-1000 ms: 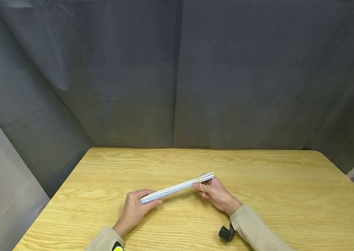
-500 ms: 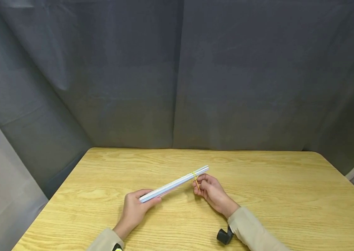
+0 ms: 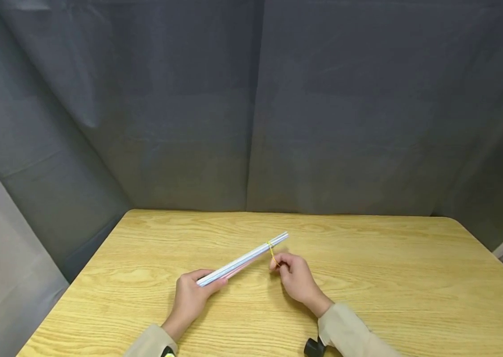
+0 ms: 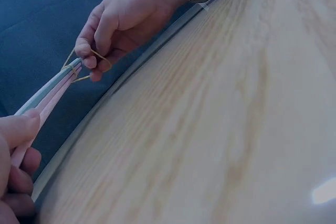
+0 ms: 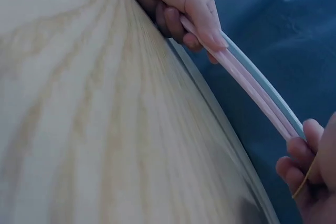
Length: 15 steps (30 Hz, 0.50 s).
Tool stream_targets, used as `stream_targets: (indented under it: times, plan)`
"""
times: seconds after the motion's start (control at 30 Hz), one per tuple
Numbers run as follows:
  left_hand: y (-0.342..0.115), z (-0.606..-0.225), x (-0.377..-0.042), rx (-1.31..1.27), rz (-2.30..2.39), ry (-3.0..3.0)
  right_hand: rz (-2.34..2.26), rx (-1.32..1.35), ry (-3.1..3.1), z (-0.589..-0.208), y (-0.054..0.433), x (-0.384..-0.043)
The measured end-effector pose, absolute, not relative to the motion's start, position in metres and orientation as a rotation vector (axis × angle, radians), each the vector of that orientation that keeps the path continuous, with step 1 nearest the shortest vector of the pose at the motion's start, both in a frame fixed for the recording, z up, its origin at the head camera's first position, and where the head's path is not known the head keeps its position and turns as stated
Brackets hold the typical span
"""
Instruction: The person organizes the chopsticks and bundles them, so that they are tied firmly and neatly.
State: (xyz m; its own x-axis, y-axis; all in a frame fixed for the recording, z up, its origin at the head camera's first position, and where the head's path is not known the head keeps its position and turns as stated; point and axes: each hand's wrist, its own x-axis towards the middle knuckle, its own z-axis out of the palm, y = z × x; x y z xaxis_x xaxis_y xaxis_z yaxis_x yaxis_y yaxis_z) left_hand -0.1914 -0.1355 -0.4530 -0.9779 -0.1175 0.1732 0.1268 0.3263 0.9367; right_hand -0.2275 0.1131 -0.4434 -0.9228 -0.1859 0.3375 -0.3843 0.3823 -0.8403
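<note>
My left hand (image 3: 191,297) grips the near end of a bundle of long, slim straws (image 3: 238,263), white, pale blue and pink. The bundle slants up to the right over the table. Around its far end is a yellow rubber band (image 3: 270,245), and a loop of it is drawn out towards my right hand (image 3: 297,280). In the left wrist view, the curled fingers of the right hand (image 4: 126,19) hold that stretched loop (image 4: 100,56) just beyond the straw tips. In the right wrist view, the left thumb presses along the pink straws (image 5: 249,85).
A light wood-grain table (image 3: 389,272) with rounded far corners lies under both hands. Dark grey cloth (image 3: 345,109) hangs behind it and at the sides. A small black device (image 3: 313,347) is fixed at the right cuff.
The right hand has come off the straws and drawn the rubber band out towards itself, moving left and slightly down. The bundle's far end has swung up and left; the left hand stays almost still.
</note>
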Motion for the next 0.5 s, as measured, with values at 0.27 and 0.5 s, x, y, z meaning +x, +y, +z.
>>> stream_targets:
  times: [0.27,0.5]
  plan:
    - [-0.1316,-0.4548,-0.1947,-0.060,-1.739,-2.377,1.329,0.927,-2.266,-0.4443,0.1180,-0.2291]
    - [-0.1320,-0.4551,-0.1919,-0.044,-1.759,-2.355,1.396,0.979,-2.026,-0.4495,0.1107,-0.2309]
